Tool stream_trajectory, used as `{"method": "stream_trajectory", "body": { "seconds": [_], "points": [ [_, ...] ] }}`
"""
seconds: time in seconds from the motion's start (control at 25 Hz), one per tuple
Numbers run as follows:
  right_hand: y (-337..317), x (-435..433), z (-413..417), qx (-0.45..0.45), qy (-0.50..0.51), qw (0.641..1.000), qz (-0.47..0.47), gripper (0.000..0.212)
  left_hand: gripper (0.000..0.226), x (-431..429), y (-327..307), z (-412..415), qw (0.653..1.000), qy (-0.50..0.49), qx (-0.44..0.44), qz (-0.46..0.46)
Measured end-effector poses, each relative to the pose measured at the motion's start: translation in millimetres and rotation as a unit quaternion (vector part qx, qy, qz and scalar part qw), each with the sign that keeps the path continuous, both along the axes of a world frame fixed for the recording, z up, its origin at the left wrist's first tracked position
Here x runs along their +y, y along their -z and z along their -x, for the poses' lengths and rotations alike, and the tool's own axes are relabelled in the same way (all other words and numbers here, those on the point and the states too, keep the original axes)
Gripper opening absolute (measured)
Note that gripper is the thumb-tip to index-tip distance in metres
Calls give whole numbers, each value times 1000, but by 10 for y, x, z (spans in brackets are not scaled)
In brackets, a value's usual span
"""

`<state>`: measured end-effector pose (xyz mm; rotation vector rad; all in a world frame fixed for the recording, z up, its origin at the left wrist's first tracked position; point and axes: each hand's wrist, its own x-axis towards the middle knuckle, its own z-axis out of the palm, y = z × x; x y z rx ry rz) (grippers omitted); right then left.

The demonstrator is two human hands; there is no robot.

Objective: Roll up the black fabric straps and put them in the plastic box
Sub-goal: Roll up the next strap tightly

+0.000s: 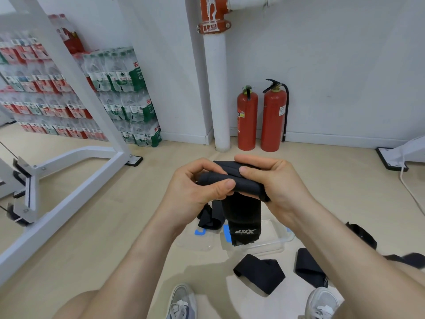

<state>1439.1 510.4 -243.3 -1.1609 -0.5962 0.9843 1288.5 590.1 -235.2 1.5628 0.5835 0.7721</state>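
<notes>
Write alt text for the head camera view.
The left hand and right hand grip a partly rolled black strap; its loose end hangs above a clear box on the floor. More straps lie loose around it, and two red extinguishers stand by the wall.

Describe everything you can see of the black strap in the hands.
The black strap looks like wide woven fabric. Its upper end is partly rolled into a tube, pinched by the left hand and gripped by the right hand. The rest hangs down, its tail bearing a white logo, in front of the clear plastic box.
</notes>
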Motion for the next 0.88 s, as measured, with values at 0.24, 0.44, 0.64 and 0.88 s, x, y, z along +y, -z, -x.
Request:
{"method": "stream_trajectory", "body": {
  "seconds": [0.24, 0.44, 0.64, 0.88],
  "points": [
    [-24, -21, 2, -34, -8, 999, -7, 23, 17, -41, 18, -78, 998, -55, -17, 38],
    [-47, -69, 55, -30, -73, 996, -51, 16, 18, -31, 26, -104, 993, -98, -23, 61],
    [-79, -46, -37, -55, -33, 998, -22, 10, 29, 89, -47, 8, 993, -84, 47, 63],
    [-130, -50, -4, -103, -30, 994, -16, 8, 65, 214, -71, 168, 971, -68, 227, 42]
  ]
}}
